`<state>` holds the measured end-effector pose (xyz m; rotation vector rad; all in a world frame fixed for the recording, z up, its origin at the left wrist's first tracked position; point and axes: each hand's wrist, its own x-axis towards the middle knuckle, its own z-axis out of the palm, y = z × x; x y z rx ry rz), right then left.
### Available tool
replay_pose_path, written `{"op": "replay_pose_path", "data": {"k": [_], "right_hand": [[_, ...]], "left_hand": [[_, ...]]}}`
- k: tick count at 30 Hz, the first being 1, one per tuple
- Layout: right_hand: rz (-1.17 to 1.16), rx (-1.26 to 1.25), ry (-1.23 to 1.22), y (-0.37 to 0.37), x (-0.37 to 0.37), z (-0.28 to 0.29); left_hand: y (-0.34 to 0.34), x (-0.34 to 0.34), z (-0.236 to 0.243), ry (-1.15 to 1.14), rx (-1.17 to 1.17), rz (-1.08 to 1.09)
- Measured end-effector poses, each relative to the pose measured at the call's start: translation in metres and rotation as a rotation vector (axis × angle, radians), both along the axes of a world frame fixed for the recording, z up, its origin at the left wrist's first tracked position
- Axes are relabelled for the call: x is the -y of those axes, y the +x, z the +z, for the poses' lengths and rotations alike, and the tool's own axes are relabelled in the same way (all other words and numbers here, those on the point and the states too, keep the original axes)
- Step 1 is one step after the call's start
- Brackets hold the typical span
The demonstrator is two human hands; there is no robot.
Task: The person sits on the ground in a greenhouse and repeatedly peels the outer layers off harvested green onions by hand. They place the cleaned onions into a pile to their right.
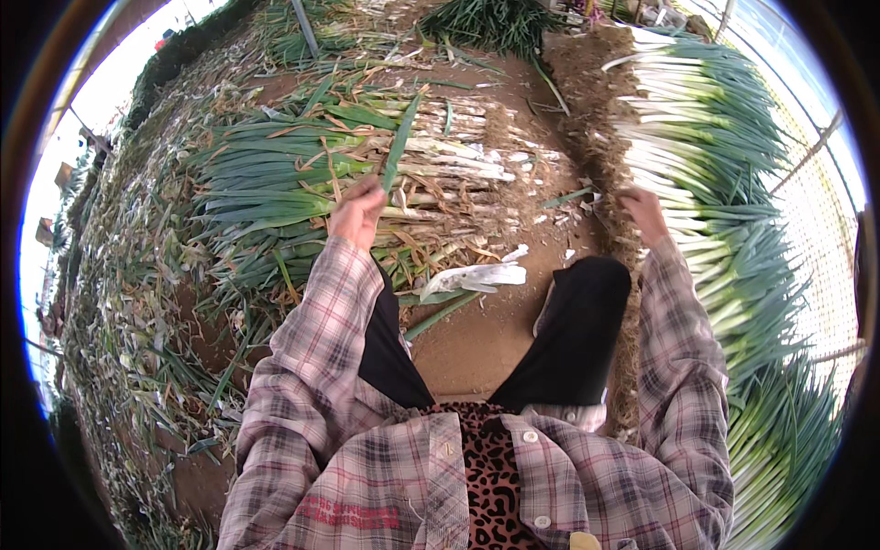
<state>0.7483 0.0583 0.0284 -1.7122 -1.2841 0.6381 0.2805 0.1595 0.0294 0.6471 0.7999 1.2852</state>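
My left hand (360, 213) is closed at the near edge of a pile of untrimmed green onions (275, 174) with dry, soil-covered outer layers. A flat green onion leaf (400, 147) rises from its fingers. Over on the right, my right hand (645, 214) has curled fingers beside the root ends of a long row of cleaned green onions (665, 119). Whatever it may hold is hidden. The cleaned stalks lie side by side, white ends toward me and green tops to the right.
Peeled white skins (477, 277) lie on the brown soil (467, 353) between the pile and my knees (587, 312). Leaf scraps (137, 302) cover the ground at left. A dark green bundle (490, 26) lies at the far side. Mesh fencing (816, 238) stands at right.
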Motion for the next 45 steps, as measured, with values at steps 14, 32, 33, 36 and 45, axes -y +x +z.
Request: {"op": "replay_pose_path", "data": {"k": [14,32,33,36,45], "right_hand": [[0.425,0.800,-0.096,-0.319,-0.168,-0.170],[0.412,0.579,0.322,-0.328,-0.112,-0.031],[0.399,0.577,0.344,-0.328,-0.102,-0.026],[0.364,0.630,0.340,-0.326,-0.071,-0.006],[0.306,0.792,0.394,-0.305,-0.003,0.043]], "left_hand": [[-0.099,-0.040,-0.062,-0.294,0.121,0.604],[-0.105,-0.050,-0.062,-0.320,0.391,0.557],[-0.108,-0.050,-0.060,-0.246,0.518,0.523],[-0.107,-0.046,-0.056,-0.009,0.452,0.581],[-0.102,-0.013,-0.040,-0.396,0.445,0.355]]}}
